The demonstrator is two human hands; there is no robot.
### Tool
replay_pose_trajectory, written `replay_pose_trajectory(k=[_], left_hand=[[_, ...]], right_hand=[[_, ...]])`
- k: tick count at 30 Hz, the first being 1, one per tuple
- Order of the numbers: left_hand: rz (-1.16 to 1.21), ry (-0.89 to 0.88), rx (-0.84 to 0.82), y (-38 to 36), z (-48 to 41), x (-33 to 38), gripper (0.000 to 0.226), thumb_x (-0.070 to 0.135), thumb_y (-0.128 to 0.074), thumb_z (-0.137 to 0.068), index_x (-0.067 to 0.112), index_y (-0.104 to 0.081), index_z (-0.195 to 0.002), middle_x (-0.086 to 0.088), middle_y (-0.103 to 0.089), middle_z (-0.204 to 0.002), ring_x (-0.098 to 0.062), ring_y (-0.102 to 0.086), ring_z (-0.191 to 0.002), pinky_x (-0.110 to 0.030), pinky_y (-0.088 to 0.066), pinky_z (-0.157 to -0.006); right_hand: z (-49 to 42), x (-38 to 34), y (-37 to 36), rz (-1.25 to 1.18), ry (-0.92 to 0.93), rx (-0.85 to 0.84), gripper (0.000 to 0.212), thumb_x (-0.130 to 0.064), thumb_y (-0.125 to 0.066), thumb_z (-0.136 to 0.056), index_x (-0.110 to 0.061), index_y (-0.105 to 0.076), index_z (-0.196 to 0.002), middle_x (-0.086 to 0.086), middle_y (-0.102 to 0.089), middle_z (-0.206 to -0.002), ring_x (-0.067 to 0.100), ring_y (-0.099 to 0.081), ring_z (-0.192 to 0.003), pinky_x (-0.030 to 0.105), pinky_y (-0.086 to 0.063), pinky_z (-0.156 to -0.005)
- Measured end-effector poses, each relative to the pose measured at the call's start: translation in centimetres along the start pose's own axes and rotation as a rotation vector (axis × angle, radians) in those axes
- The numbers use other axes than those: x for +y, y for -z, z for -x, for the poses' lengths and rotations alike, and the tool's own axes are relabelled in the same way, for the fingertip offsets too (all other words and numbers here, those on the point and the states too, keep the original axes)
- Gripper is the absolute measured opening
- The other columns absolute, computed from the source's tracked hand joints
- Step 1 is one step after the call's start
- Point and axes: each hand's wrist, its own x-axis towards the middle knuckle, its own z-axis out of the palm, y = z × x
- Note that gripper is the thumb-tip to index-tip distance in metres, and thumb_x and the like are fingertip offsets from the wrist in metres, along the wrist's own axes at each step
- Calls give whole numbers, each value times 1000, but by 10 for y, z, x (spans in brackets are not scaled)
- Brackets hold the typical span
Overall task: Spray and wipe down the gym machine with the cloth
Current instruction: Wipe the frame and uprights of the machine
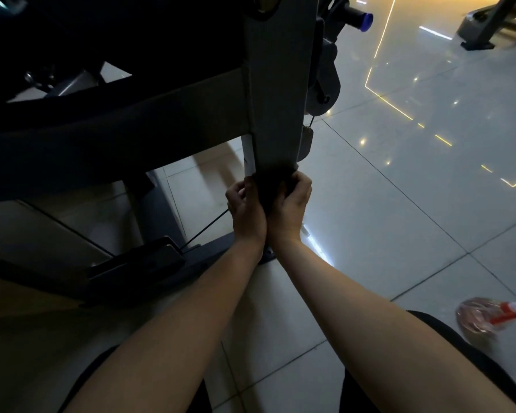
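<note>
The gym machine's grey upright post [276, 93] runs down the middle of the view, and a dark crossbeam [116, 135] branches off to the left. A dark cloth [272, 186] is wrapped around the lower part of the post. My left hand [245, 211] grips the cloth from the left and my right hand [292, 208] grips it from the right, fingers curled round it. The two hands touch each other at the wrists. A clear spray bottle [483, 318] with an orange and white trigger head lies on the floor at the lower right.
The machine's black base frame [137, 269] and a thin cable [206, 226] lie low on the left. Glossy pale floor tiles [414, 189] spread out to the right. Another machine [489, 25] stands at the far top right. A blue-capped peg [365, 21] sticks out above.
</note>
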Motion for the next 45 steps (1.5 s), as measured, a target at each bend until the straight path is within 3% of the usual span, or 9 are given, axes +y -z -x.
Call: replay_pose_trajectory(k=[6, 13, 19, 25, 29, 34, 37, 40, 45], left_hand=[[-87, -57, -53, 15, -8, 3, 37, 59, -39, -101, 31, -42, -125, 6, -57, -116, -8, -59, -102, -31, -47, -79], [-55, 23, -2, 30, -21, 16, 41, 41, -30, -107, 20, -61, -125, -3, -65, -120, -22, -61, -111, -40, -49, -90], [-72, -36, -44, 26, -15, 18, 34, 44, -33, -107, 37, -65, -116, 6, -68, -118, -17, -62, -113, -43, -48, -101], [-152, -130, -88, 28, -8, 7, 28, 47, -37, -101, 59, -61, -108, 19, -65, -119, -12, -61, -115, -47, -51, -101], [-247, -56, -112, 36, -1, -10, 54, 57, -55, -93, 32, -46, -139, 10, -55, -128, -8, -58, -106, -26, -49, -81], [-102, 284, -129, 23, 0, -38, 59, 30, -72, -86, 11, -47, -136, -12, -70, -115, -24, -73, -95, -35, -62, -74], [-139, 161, 113, 17, 1, -37, 33, 18, -65, -93, 11, -54, -123, -10, -70, -112, -18, -70, -90, -25, -56, -73], [-128, -32, 352, 16, 5, -26, 31, 18, -58, -99, 25, -46, -127, -1, -61, -123, -19, -60, -109, -32, -50, -94], [-119, -423, 143, 10, -2, -22, 39, 16, -51, -104, 36, -34, -133, -1, -45, -142, -13, -49, -129, -30, -48, -102]], right_hand=[[2, 4, 16, -24, -454, -171, 15, -21, -49, -101, -21, -51, -116, 0, -62, -106, 16, -61, -94, 39, -54, -88], [-21, -51, 36, -99, -75, 112, 12, -15, -51, -99, -17, -54, -110, -4, -61, -100, 5, -57, -88, 10, -44, -71], [-19, -34, 14, -42, -75, 165, 9, -20, -46, -98, -24, -49, -106, 2, -62, -106, 21, -59, -97, 39, -52, -85], [-15, -2, -2, -107, -614, 92, 8, -27, -42, -103, -23, -47, -107, 2, -60, -106, 28, -59, -101, 48, -52, -95], [-10, 12, 0, -121, -761, -93, 25, -31, -53, -95, -16, -55, -114, 6, -66, -107, 28, -66, -97, 46, -58, -88], [-3, -3, 18, -85, -652, -301, 21, -23, -56, -90, -19, -64, -109, 4, -71, -102, 23, -69, -94, 42, -59, -81], [-7, -2, 24, -45, -557, -296, 18, -20, -52, -93, -17, -66, -104, 4, -68, -101, 21, -65, -94, 44, -55, -85], [-11, 0, 22, -36, -508, -198, 21, -33, -56, -91, -29, -55, -112, 2, -61, -116, 21, -61, -106, 43, -54, -93], [-22, -1, 17, -32, -409, -256, 39, -16, -43, -100, -21, -52, -138, -2, -61, -131, 17, -55, -117, 31, -45, -97]])
